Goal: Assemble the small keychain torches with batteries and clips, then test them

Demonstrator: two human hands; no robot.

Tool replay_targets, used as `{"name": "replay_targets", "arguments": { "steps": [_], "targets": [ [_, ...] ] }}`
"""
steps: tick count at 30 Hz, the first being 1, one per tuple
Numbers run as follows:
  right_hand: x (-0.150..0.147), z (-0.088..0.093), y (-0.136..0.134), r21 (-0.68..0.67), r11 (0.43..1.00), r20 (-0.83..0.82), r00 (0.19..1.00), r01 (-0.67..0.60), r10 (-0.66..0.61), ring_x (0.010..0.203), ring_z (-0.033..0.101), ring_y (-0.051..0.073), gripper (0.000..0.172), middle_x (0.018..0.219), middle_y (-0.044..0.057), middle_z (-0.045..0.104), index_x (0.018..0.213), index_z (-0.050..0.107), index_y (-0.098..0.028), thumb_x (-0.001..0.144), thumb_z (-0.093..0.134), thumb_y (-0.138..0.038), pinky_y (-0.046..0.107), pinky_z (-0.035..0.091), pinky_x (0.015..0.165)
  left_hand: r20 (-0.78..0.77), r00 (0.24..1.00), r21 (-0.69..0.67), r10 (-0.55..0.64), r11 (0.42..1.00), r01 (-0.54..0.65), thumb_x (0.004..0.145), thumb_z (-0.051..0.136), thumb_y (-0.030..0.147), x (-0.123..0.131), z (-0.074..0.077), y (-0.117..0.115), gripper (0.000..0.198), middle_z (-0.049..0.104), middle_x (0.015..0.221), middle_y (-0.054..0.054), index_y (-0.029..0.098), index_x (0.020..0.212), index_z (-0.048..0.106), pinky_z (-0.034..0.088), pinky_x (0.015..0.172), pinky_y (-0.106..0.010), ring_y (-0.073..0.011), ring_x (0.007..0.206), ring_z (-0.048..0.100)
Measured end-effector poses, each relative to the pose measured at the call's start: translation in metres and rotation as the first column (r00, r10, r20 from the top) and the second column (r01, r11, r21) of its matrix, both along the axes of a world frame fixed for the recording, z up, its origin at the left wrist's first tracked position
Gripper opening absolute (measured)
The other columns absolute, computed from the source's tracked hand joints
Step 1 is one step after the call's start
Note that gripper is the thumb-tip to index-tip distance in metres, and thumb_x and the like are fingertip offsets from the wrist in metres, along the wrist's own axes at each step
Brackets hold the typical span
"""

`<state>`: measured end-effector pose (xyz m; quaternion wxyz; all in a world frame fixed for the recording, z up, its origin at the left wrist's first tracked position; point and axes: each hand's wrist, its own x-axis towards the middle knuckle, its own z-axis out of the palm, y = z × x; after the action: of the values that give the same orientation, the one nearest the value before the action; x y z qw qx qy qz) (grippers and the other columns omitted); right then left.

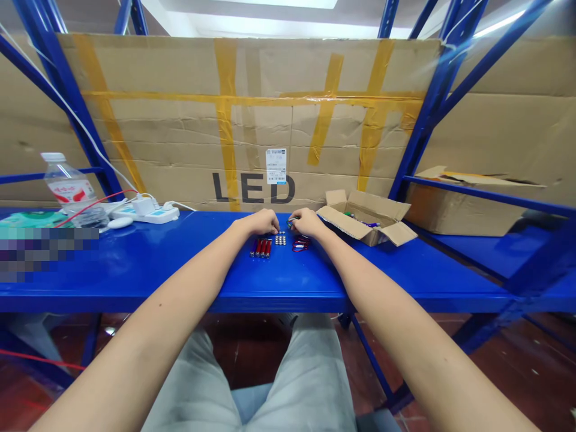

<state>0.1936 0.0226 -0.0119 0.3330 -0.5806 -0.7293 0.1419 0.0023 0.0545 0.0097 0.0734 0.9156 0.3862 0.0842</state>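
Note:
My left hand (264, 222) is closed over the blue shelf top, fingertips down beside a cluster of small round silver pieces (281, 240). Whatever it may pinch is hidden. My right hand (306, 222) is closed around a small object with a greenish, shiny end (290, 223), too small to name. Just below the left hand, several slim metallic tubes (261, 248), mostly red with a bluish one at the left, lie side by side with silver ends toward me. Red looped pieces like clips or cords (300, 243) lie below the right hand.
An opened cardboard box (346, 225) with small coloured items stands right of my hands. To the left are a white power strip (155, 213) and a plastic bottle (74, 189). A large carton (180, 132) walls off the back; blue posts (416, 114) flank it.

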Motion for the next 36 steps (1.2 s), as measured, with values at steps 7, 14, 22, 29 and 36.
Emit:
{"name": "replay_targets", "arguments": {
  "steps": [7,14,22,29,36],
  "targets": [
    [-0.003,0.001,-0.002,0.045,0.997,-0.038,0.997,-0.06,0.062,0.072,0.068,0.015,0.02,0.077,0.006,0.076,0.085,0.073,-0.016,0.089,0.054,-0.015,0.023,0.048,0.074,0.025,0.994,-0.008,0.111,0.994,-0.111,0.072,0.064,0.019,-0.012,-0.005,-0.001,0.032,0.078,0.1,-0.005,0.019,0.1,0.079,0.049,0.081,-0.023,-0.0196,0.092,0.069],
    [-0.006,0.004,-0.006,0.035,0.989,-0.048,0.989,-0.141,0.143,0.076,0.067,0.014,0.027,0.086,0.006,0.078,0.079,0.068,-0.016,0.096,0.048,-0.02,0.022,0.045,0.075,0.21,0.953,0.036,0.219,0.972,-0.232,0.074,0.062,0.032,-0.004,-0.008,-0.006,0.021,0.069,0.071,-0.004,0.016,0.08,0.074,0.044,0.065,-0.027,-0.0184,0.071,0.059],
    [-0.008,0.006,-0.007,0.024,0.991,0.057,0.99,-0.128,0.127,0.077,0.064,0.015,0.026,0.084,0.004,0.078,0.078,0.069,-0.017,0.094,0.048,-0.016,0.022,0.041,0.07,0.249,0.947,-0.005,0.203,0.978,-0.208,0.071,0.066,0.029,0.007,-0.012,-0.003,0.016,0.053,0.053,0.001,0.016,0.063,0.068,0.034,0.057,-0.027,-0.0144,0.061,0.047],
    [-0.008,0.006,-0.007,0.008,0.992,0.069,0.99,-0.128,0.127,0.077,0.064,0.015,0.027,0.082,0.005,0.078,0.073,0.069,-0.016,0.093,0.05,-0.017,0.022,0.041,0.07,0.249,0.953,-0.047,0.175,0.985,-0.169,0.068,0.069,0.029,0.007,-0.013,-0.007,0.02,0.047,0.048,0.003,0.016,0.055,0.063,0.029,0.056,-0.027,-0.0123,0.057,0.042],
    [-0.01,0.009,-0.013,-0.007,0.992,0.076,0.989,-0.127,0.127,0.078,0.065,0.015,0.028,0.08,0.004,0.078,0.072,0.07,-0.017,0.092,0.05,-0.016,0.022,0.042,0.071,0.25,0.958,-0.051,0.144,0.989,-0.136,0.067,0.069,0.029,0.006,-0.01,-0.013,0.019,0.047,0.047,0.004,0.015,0.056,0.065,0.028,0.054,-0.027,-0.0116,0.056,0.043]
  ]
}}
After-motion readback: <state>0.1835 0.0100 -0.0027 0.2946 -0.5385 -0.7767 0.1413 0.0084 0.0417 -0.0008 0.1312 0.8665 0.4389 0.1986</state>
